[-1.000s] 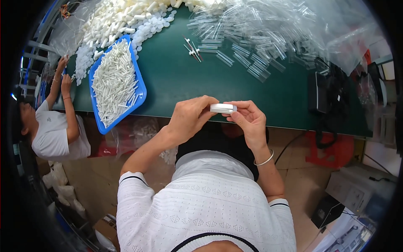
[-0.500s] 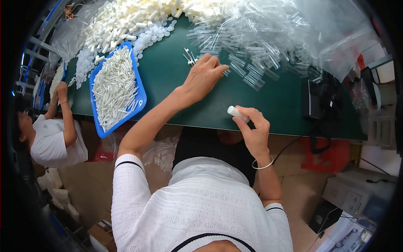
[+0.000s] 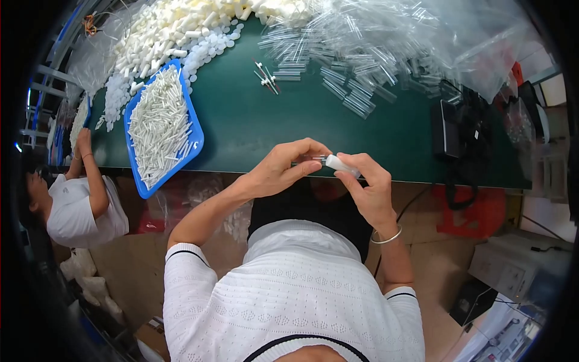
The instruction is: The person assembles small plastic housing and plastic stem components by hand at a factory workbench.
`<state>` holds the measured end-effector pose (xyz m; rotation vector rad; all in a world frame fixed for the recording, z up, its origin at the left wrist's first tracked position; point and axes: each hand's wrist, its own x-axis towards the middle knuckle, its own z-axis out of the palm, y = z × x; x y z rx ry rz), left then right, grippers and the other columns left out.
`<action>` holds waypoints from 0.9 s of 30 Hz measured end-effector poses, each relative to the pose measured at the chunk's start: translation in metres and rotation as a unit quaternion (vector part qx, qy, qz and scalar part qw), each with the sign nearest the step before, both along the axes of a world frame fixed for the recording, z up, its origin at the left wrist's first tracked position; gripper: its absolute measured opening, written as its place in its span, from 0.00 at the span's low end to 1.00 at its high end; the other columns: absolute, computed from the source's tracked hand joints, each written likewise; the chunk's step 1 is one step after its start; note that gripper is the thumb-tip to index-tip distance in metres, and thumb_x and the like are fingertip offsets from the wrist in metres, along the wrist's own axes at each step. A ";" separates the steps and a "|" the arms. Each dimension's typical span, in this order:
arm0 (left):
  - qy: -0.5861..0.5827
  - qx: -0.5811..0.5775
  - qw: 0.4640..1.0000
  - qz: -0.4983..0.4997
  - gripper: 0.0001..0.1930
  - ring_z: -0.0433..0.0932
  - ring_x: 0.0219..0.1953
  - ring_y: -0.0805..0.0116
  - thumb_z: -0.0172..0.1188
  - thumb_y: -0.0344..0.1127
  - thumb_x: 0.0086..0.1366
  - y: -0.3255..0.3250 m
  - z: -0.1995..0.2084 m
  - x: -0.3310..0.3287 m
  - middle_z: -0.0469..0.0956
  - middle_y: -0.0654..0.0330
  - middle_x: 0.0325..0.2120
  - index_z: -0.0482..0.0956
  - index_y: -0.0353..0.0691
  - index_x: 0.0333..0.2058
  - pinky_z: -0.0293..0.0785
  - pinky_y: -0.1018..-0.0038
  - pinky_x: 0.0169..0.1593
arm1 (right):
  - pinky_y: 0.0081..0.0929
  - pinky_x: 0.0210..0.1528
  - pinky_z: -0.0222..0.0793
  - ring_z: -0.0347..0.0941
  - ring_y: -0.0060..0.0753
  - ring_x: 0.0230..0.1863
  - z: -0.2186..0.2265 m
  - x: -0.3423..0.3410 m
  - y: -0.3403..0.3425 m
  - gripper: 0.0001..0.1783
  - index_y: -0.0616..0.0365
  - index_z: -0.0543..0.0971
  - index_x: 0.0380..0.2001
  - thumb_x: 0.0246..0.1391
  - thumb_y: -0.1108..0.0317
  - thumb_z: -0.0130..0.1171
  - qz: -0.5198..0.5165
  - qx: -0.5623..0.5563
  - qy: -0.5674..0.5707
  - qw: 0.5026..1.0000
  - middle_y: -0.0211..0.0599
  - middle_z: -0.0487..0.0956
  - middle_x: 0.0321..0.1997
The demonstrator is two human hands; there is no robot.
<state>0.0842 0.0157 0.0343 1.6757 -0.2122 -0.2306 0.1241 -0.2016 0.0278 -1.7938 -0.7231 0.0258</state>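
My left hand (image 3: 292, 164) pinches a small clear tube (image 3: 315, 158), most of it hidden by the fingers. Facing it, my right hand (image 3: 369, 180) grips a white cylindrical piece (image 3: 339, 164). The tube's end meets the near end of the white piece, or nearly so; I cannot tell whether it is inside. Both hands are just above the table's front edge. Beyond them lie loose clear tubes (image 3: 359, 101) in a spread pile. A few thin rods with white and red parts (image 3: 265, 79) lie to the left of that pile.
A blue tray (image 3: 194, 143) of short white sticks (image 3: 158, 130) overhangs the front edge at left. White foam-like cylinders (image 3: 163, 36) and translucent discs (image 3: 202, 54) are heaped behind it. A black box (image 3: 445, 130) with cables stands at right. A co-worker (image 3: 84, 202) sits at far left.
My left hand has come back from the tube pile toward me with a clear tube, bringing it up to the white piece. The right hand has barely moved.
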 end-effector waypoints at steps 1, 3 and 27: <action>-0.006 0.021 1.000 -0.011 0.11 0.77 0.37 0.70 0.57 0.29 0.66 -0.001 0.001 -0.003 0.77 0.58 0.35 0.72 0.33 0.46 0.73 0.73 0.42 | 0.29 0.33 0.72 0.76 0.40 0.30 -0.001 -0.002 0.000 0.15 0.61 0.79 0.40 0.45 0.77 0.67 0.002 -0.017 -0.010 1.000 0.40 0.80 0.33; -0.009 0.038 0.999 -0.027 0.11 0.77 0.36 0.68 0.57 0.28 0.66 0.000 0.001 -0.005 0.77 0.57 0.35 0.73 0.33 0.46 0.73 0.72 0.41 | 0.31 0.33 0.72 0.76 0.41 0.31 -0.002 -0.003 -0.002 0.16 0.61 0.79 0.40 0.44 0.77 0.67 0.008 -0.053 -0.046 0.997 0.40 0.79 0.33; -0.076 0.165 0.983 0.009 0.11 0.69 0.24 0.63 0.48 0.36 0.72 -0.016 -0.011 -0.047 0.71 0.55 0.22 0.74 0.34 0.36 0.67 0.68 0.32 | 0.19 0.30 0.74 0.76 0.21 0.28 -0.001 -0.012 -0.001 0.06 0.67 0.75 0.36 0.57 0.75 0.58 0.170 0.009 0.313 0.934 0.35 0.79 0.27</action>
